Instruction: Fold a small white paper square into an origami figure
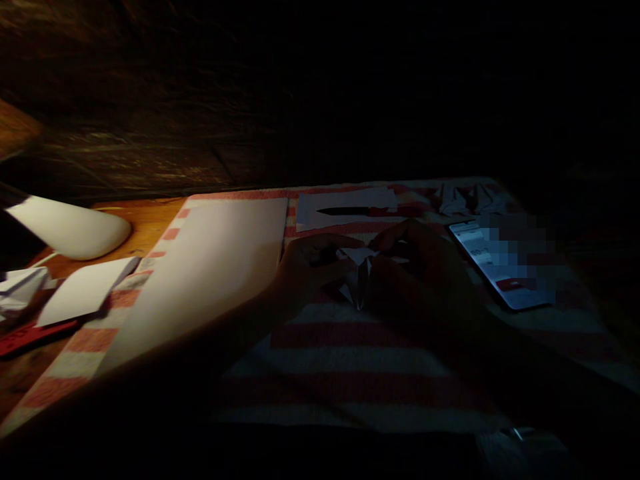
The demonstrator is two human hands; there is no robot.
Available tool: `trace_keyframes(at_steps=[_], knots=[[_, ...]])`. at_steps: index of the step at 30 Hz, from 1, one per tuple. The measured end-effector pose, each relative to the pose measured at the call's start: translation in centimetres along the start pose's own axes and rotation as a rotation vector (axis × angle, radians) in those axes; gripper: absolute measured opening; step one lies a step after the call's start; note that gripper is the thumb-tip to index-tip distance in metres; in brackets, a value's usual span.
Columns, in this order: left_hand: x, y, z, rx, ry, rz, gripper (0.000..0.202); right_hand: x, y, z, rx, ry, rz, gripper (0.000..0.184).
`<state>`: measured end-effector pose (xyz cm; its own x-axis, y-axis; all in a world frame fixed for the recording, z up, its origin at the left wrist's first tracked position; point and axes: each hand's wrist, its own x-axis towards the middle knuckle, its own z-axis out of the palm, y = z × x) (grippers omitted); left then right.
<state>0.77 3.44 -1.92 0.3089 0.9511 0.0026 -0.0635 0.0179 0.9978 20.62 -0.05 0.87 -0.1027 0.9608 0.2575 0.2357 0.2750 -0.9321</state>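
Working in near darkness on a red-and-white striped cloth (350,360), big white sheet (220,267) lying to the left.
Both hands sit knuckles-up mid-cloth, left hand (310,267) and right hand (420,267) each curled and pinching a small folded paper (360,270) between them; its long axis runs far-to-near, sharp tip pointing back at the person.

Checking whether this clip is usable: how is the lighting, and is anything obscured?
Head view: heavily underexposed; the white lamp head lights mainly the large white paper sheet; the left hand and right hand sit silhouetted around the small folded white paper; the lit phone screen is partly pixelated.
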Motion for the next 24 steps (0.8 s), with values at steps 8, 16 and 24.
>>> trace_keyframes(at_steps=[8, 16, 24], knots=[[0.07, -0.23, -0.11, -0.017, -0.006, -0.003, 0.033, 0.05, -0.19, -0.09, -0.014, -0.006, 0.011, 0.011], [0.16, -0.65, -0.36, -0.005, -0.035, 0.037, 0.031, 0.04, -0.36, -0.08, -0.018, -0.002, 0.021, 0.012], [0.1, -0.57, -0.34, 0.006, -0.036, 0.033, 0.031, 0.14, -0.14, -0.08, -0.027, -0.002, 0.01, 0.014]])
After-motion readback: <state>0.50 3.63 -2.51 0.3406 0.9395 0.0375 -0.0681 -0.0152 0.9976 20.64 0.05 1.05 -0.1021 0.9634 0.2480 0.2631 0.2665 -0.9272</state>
